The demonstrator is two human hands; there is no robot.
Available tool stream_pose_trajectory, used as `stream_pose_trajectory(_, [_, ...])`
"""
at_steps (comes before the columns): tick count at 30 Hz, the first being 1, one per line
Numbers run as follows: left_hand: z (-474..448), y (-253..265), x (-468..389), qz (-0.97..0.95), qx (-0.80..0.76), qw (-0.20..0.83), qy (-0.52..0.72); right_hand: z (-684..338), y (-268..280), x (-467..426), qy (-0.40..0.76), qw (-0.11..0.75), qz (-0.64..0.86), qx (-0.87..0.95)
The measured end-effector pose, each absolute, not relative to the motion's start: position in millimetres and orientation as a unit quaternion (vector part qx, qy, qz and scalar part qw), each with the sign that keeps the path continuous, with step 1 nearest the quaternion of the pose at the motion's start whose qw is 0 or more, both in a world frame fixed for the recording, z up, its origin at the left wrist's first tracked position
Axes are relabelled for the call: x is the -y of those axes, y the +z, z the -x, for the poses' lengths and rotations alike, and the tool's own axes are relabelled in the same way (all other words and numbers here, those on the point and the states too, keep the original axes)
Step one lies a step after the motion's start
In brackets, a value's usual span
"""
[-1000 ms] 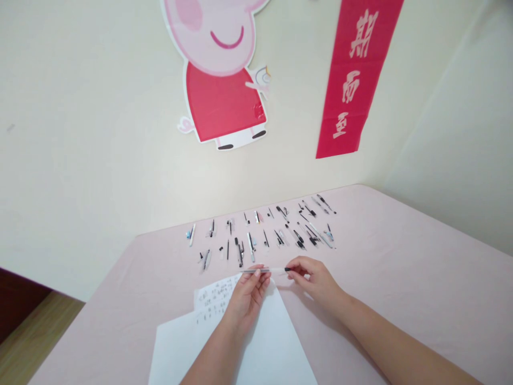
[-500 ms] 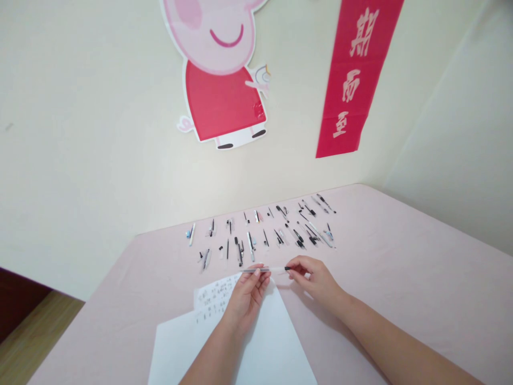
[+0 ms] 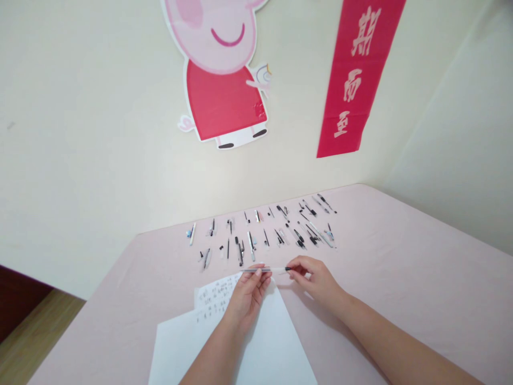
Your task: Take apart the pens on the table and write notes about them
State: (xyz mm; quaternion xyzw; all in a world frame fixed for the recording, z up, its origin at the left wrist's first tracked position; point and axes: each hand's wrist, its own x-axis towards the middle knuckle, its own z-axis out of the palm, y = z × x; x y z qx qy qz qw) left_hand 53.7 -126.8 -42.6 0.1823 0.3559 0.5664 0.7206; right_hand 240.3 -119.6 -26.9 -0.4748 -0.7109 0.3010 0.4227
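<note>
A slim pen (image 3: 276,269) with a clear barrel, a dark refill inside and a black end lies level between my two hands. My left hand (image 3: 250,294) is closed round its left part, palm turned up, above the sheets of paper. At the pen's black right end, the thumb and fingers of my right hand (image 3: 310,271) pinch it. Under my left arm rests a white sheet (image 3: 276,337), partly over a sheet with handwriting (image 3: 212,294).
Beyond my hands, several pens and pen parts (image 3: 240,251) lie in rows on the pink tablecloth (image 3: 401,278). The wall behind carries a cartoon pig cutout (image 3: 224,101) and a red banner (image 3: 356,80) with white characters.
Almost nothing differs. Both hands keep the pen in the same pose, and the whole view has shifted very slightly.
</note>
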Motion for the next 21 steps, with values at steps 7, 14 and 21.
stream_pose_trajectory(7, [-54.3, -39.8, 128.2, -0.188, -0.353, 0.724, 0.561, -240.7, -26.4, 119.4, 0.31, 0.42, 0.471, 0.711])
stream_pose_trajectory(14, [-54.4, -39.1, 128.9, -0.189, -0.355, 0.723, 0.561, -241.4, -26.6, 118.5, 0.318, 0.422, 0.47, 0.707])
stream_pose_trajectory(21, [-53.7, -40.2, 127.9, -0.202, -0.351, 0.723, 0.56, -242.6, -27.9, 118.2, 0.33, 0.421, 0.469, 0.703])
